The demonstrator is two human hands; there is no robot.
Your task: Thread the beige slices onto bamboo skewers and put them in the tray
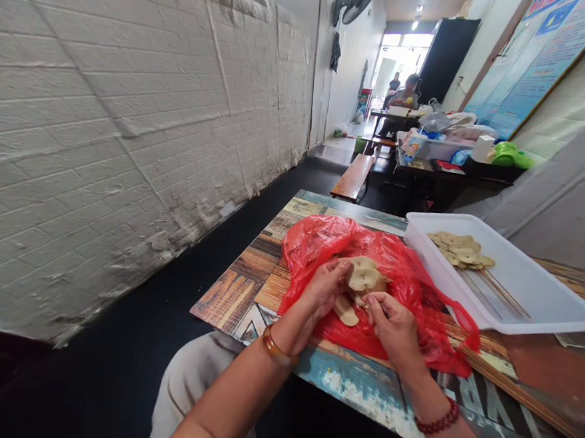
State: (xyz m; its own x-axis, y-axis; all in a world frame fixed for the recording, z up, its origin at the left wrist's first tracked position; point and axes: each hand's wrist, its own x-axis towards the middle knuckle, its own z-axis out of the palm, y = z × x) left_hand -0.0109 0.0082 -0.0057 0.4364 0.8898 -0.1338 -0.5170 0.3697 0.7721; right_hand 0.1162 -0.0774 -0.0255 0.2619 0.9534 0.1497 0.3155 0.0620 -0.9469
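My left hand (326,287) pinches the edge of flat, round tan slices (366,276) with small holes or dents in them. Close beside it, my right hand (393,323) has its thumb and fingers closed round a thin wooden skewer (405,399), whose lower end shows below the palm. The skewer's upper end meets the slices, though how far it goes in is hard to see. Beneath both hands lies an open red plastic bag (315,244), with a loose tan slice (346,311) on it. More slices are partly hidden by my fingers.
A white tray (543,280) at right holds skewered tan slices (463,249). A bundle of bare skewers (515,391) lies along the patterned table (237,288). Beyond stand a wooden bench (354,176), a cluttered table (441,166) and seated people. A brick-patterned wall (144,115) runs along the left.
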